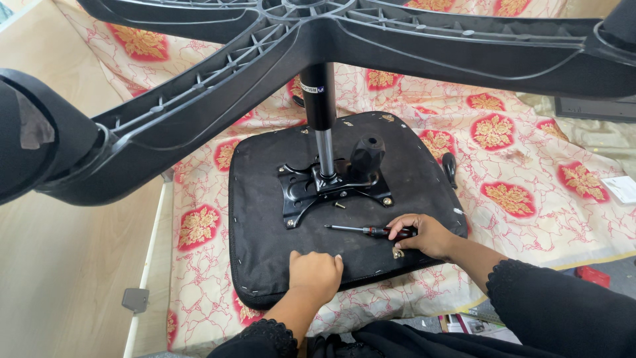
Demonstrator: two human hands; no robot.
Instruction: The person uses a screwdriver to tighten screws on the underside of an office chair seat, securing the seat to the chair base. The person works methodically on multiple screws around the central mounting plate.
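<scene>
Screwdriver [371,231]: lay flat on underside of overturned black seat cushion [265,265], near its front edge, tip pointing left. Right hand [427,235] rested over its red-black handle, fingers curled on it; full grip could not be told. Left hand [315,273] pressed on cushion close by, fingers bent, holding nothing. Small brass fitting [398,252] just beside right hand. Farther on, loose bolt [339,205] near black metal mounting plate [331,189], bolted to cushion. Gas cylinder [322,113] rose upright from plate into black star base [318,40] overhead. Patterned red-cream cloth [517,166] beneath cushion.
</scene>
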